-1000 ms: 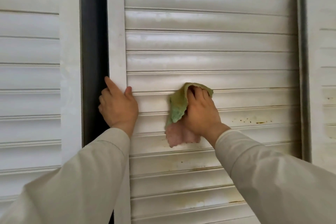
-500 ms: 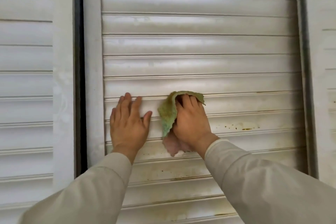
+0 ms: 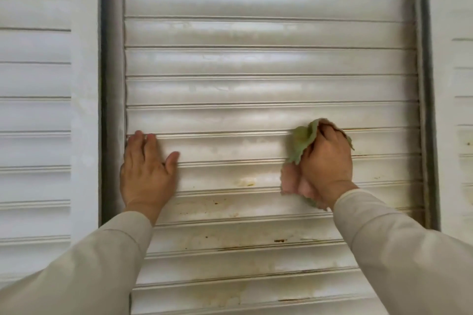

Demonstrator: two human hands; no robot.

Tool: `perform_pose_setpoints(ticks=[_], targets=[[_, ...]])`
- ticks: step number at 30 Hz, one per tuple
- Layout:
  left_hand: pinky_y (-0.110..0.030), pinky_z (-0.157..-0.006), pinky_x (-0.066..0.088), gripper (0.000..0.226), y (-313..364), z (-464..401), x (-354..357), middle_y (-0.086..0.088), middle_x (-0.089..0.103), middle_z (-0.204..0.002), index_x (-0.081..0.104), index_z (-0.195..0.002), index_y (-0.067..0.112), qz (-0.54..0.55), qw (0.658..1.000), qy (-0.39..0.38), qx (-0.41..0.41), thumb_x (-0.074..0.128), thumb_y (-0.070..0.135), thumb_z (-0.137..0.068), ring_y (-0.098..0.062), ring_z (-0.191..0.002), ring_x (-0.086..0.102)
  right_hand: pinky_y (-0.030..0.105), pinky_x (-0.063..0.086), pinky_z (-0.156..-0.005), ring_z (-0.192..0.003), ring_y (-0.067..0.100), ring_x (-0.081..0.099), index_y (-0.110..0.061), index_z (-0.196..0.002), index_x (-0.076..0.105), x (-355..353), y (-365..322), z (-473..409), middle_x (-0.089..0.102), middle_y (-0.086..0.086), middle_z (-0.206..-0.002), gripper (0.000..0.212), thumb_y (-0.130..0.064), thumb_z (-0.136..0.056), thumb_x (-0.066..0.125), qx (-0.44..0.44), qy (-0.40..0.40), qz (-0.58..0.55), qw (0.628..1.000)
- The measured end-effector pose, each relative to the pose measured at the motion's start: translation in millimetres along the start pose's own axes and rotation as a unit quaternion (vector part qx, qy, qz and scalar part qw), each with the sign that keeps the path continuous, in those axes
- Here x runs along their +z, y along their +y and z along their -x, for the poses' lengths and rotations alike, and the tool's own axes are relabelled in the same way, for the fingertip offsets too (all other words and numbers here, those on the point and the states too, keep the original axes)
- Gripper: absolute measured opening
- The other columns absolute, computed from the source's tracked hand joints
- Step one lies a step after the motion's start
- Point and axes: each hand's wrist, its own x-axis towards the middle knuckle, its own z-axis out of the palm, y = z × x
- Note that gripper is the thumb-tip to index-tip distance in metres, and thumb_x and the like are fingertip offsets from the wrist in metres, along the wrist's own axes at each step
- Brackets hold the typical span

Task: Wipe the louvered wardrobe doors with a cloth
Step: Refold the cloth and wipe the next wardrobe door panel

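A white louvered wardrobe door (image 3: 268, 64) fills the middle of the head view, with yellow-brown stains and rust specks on its lower slats. My left hand (image 3: 147, 174) lies flat against the slats near the door's left stile, fingers straight and pointing up. My right hand (image 3: 326, 163) grips a bunched green and pink cloth (image 3: 300, 143) and presses it on a slat toward the door's right side. Part of the cloth is hidden under that hand.
Another louvered door (image 3: 38, 110) stands to the left and a third door (image 3: 460, 84) at the right edge. Dark narrow gaps (image 3: 105, 84) run along both sides of the middle door. My two beige sleeves (image 3: 409, 250) cross the lower part of the view.
The middle door has swung shut, closing the dark gap. My left hand left the door's edge and now lies flat on the slats. My right hand slid the cloth rightward along the slat.
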Motion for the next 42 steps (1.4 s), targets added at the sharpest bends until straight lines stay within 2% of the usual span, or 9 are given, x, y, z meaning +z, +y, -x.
perform_pose_setpoints(ticks=[3,8,16,21,25,29,31,38,42], targets=[[-0.050,-0.118,0.024,0.066,21,-3,-2,-0.023,0.034,-0.151,0.043,-0.141,0.001,0.000,0.999,0.035,0.002,0.040,0.053,-0.101,-0.038,-0.142,0.028,0.041,0.040,-0.095,-0.104,0.042,0.056,0.001,-0.106,0.070,2,2,0,0.064,0.020,-0.109,0.047,-0.033,-0.084,0.046,0.008,0.014,-0.016,1.000],[-0.045,-0.106,0.037,0.046,86,5,9,-0.015,0.055,-0.131,0.062,-0.120,0.007,0.040,0.982,0.049,0.176,0.057,0.037,-0.085,-0.033,-0.124,0.050,0.041,0.040,-0.094,-0.103,0.043,0.056,0.003,-0.108,0.068,1,-4,1,0.064,0.022,-0.107,0.039,-0.026,-0.084,0.058,-0.005,0.000,-0.024,1.000],[-0.038,-0.092,0.037,0.042,119,9,16,-0.010,0.058,-0.114,0.064,-0.108,0.008,0.043,0.968,0.055,0.242,0.044,0.031,-0.079,-0.033,-0.102,0.058,0.038,0.036,-0.092,-0.098,0.040,0.057,0.000,-0.104,0.071,2,-28,4,0.066,0.018,-0.101,0.043,-0.031,-0.084,0.049,-0.039,-0.026,-0.031,0.998],[-0.039,-0.094,0.037,0.042,105,8,12,-0.010,0.057,-0.116,0.063,-0.111,0.008,0.011,0.972,0.041,0.230,0.050,0.028,-0.076,-0.033,-0.104,0.056,0.039,0.040,-0.091,-0.097,0.039,0.057,-0.002,-0.109,0.070,16,-62,9,0.065,0.015,-0.102,0.040,-0.031,-0.085,0.054,-0.067,-0.034,-0.032,0.997],[-0.044,-0.099,0.039,0.053,88,5,9,-0.012,0.054,-0.125,0.059,-0.126,0.010,-0.017,0.978,0.039,0.203,0.054,0.033,-0.079,-0.034,-0.113,0.052,0.039,0.042,-0.092,-0.098,0.037,0.056,-0.005,-0.110,0.069,21,-84,14,0.065,0.013,-0.104,0.038,-0.031,-0.087,0.055,-0.084,-0.046,-0.044,0.994],[-0.048,-0.102,0.037,0.056,86,6,12,-0.013,0.055,-0.130,0.058,-0.130,0.011,-0.015,0.971,0.042,0.236,0.050,0.034,-0.080,-0.033,-0.118,0.050,0.038,0.043,-0.095,-0.102,0.033,0.056,-0.008,-0.113,0.070,20,-104,18,0.065,0.010,-0.109,0.049,-0.036,-0.082,0.044,-0.119,-0.075,-0.064,0.988],[-0.048,-0.101,0.038,0.056,82,8,16,-0.012,0.056,-0.131,0.058,-0.130,0.011,-0.015,0.972,0.048,0.229,0.049,0.037,-0.082,-0.032,-0.118,0.051,0.038,0.043,-0.092,-0.097,0.033,0.057,-0.009,-0.109,0.071,21,-105,16,0.066,0.009,-0.106,0.043,-0.034,-0.081,0.050,-0.145,-0.069,-0.055,0.986],[-0.053,-0.099,0.042,0.056,62,-1,29,-0.009,0.058,-0.128,0.059,-0.131,0.012,-0.044,0.961,0.084,0.259,0.059,0.049,-0.090,-0.032,-0.116,0.056,0.038,0.039,-0.083,-0.086,0.037,0.056,-0.005,-0.095,0.071,20,-41,4,0.065,0.015,-0.096,0.030,-0.020,-0.069,0.073,-0.109,0.013,-0.013,0.994],[-0.053,-0.100,0.040,0.056,56,-3,32,-0.008,0.058,-0.130,0.058,-0.133,0.013,-0.036,0.952,0.104,0.285,0.056,0.051,-0.093,-0.032,-0.117,0.056,0.041,0.042,-0.084,-0.088,0.041,0.058,-0.002,-0.094,0.070,4,24,-8,0.066,0.018,-0.097,0.032,-0.025,-0.072,0.062,-0.031,0.015,0.028,0.999]])
